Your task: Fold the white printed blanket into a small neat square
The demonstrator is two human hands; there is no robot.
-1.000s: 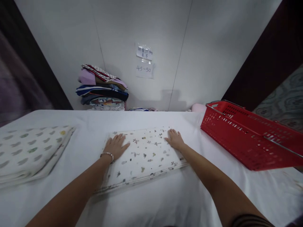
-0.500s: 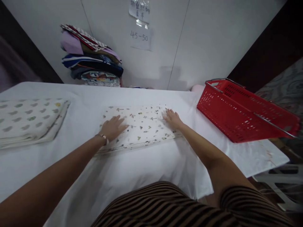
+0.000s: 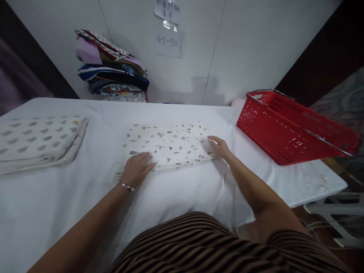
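A folded white cloth (image 3: 173,146) with small printed plants and figures lies flat in front of me, its stacked layers showing along the near edge. My left hand (image 3: 137,168) rests on its near left corner, fingers stretched out and palm down, a bracelet at the wrist. At the cloth's right edge is my right hand (image 3: 220,147), its fingers loosely bent and apart, touching the fabric there. Neither hand visibly grips the cloth.
Another folded cloth (image 3: 42,140) with grey-green spots lies at the left. On the right stands a red basket (image 3: 292,132) with metal handles. Folded fabrics (image 3: 113,70) are piled behind the white-covered table (image 3: 93,189). Paper signs (image 3: 168,41) hang on the wall.
My left hand has slid toward me to the near edge of the cloth. My right hand has drawn back from the top to the right edge, its fingers more bent.
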